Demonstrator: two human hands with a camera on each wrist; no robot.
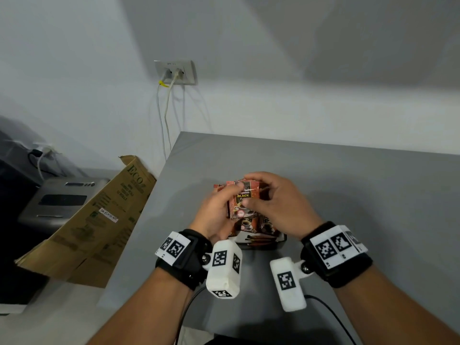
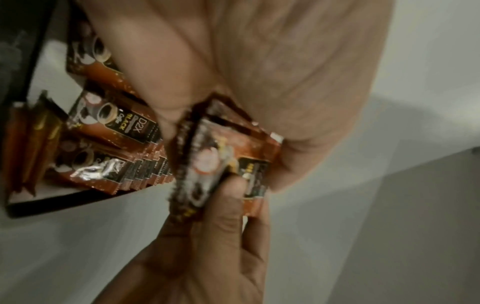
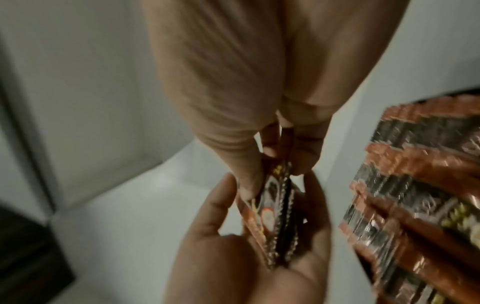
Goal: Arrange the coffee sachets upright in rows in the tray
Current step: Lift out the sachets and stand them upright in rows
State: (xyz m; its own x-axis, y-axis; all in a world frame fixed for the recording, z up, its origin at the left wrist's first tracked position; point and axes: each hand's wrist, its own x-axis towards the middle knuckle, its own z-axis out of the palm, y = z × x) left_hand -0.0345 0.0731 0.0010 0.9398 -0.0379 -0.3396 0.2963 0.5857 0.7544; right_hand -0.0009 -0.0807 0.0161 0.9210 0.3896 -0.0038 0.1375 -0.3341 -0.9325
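Both forearms extended forward and drawn together, left hand (image 1: 216,212) cupped palm-up with thumb pressed on a small stack of sachets (image 1: 241,204), right hand (image 1: 276,205) arched over it, fingertips apparently pinched on the front sachet's edge.

This looks like a plain office or back room: bare white walls (image 1: 273,58), a grey wall socket plate (image 1: 175,72) with two pale cables plugged in, a smooth grey tabletop (image 1: 348,185), a flattened brown cardboard box (image 1: 99,220) leaning beside it, and a silver-grey machine (image 1: 59,200) below.
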